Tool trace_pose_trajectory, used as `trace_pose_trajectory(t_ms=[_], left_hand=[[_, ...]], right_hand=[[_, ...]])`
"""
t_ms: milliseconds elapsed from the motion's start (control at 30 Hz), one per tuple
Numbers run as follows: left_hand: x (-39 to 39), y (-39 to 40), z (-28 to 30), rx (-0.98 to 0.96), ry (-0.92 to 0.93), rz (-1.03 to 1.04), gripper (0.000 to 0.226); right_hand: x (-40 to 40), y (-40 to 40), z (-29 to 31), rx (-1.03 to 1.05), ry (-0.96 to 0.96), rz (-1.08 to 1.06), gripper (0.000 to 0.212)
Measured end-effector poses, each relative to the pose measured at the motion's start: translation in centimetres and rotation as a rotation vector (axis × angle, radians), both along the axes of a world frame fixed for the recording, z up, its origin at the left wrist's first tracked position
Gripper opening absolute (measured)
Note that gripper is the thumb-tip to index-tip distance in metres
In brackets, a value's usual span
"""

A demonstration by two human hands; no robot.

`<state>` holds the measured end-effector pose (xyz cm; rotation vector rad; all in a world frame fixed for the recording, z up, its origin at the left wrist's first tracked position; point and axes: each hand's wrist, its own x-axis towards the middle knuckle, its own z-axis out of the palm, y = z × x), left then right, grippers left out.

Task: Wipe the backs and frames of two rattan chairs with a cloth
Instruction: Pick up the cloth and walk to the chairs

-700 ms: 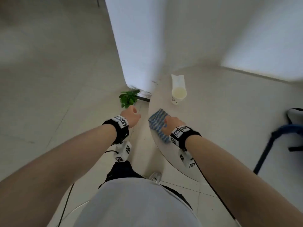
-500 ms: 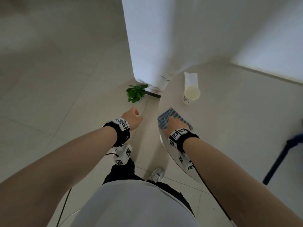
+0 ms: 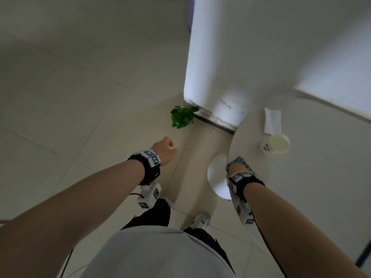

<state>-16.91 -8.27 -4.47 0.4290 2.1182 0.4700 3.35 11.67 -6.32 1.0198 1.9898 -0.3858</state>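
From the head view, your right hand (image 3: 235,169) sits at the lower right of centre, pressed onto the blue checked cloth (image 3: 241,161) at the near edge of the round counter (image 3: 313,177); whether its fingers are curled round the cloth or flat on it cannot be told, since the wrist band hides them. Your left hand (image 3: 163,148) hangs near the middle of the frame over the tiled floor (image 3: 60,97), fingers loosely curled and holding nothing. On the counter, above and right of the cloth, stands a paper cup (image 3: 278,143) with a white tissue (image 3: 272,121) just behind it. A small green plant (image 3: 182,117) sits at the foot of the white pillar (image 3: 210,57).
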Motion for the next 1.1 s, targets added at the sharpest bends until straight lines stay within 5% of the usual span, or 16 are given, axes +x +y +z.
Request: trace_pose_trajectory(t_ms=[100, 267, 433, 667, 800, 967, 1100], left_hand=[[-4.6, -1.3, 0.1, 0.008, -0.012, 0.033, 0.03], [-12.2, -4.2, 1.3, 0.054, -0.027, 0.128, 0.032], [-19.1, -6.9, 2.8, 0.121, -0.058, 0.218, 0.033], [-30.8, -9.7, 4.2, 0.178, -0.165, 0.353, 0.053], [-38.6, -9.8, 4.6, 0.254, -0.289, 0.534, 0.036], [-50.6, -9.1, 5.0, 0.294, -0.368, 0.699, 0.016], [-60.0, -8.4, 6.8, 0.207, -0.326, 0.693, 0.016]], right_hand=[[-5.0, -1.6, 1.2, -0.1, 0.002, 0.043, 0.033], [-16.7, -5.8, 2.8, -0.273, 0.239, -0.186, 0.035], [-29.4, -10.3, 5.6, -0.436, 0.431, -0.156, 0.028], [-44.1, -12.9, 8.3, -0.717, 0.606, -0.54, 0.016], [-52.8, -13.0, 8.1, -0.853, 0.611, -0.711, 0.012], [-66.5, -11.7, 7.6, -0.899, 0.572, -0.653, 0.052], [-77.1, -10.3, 8.6, -0.851, 0.582, -0.602, 0.057]])
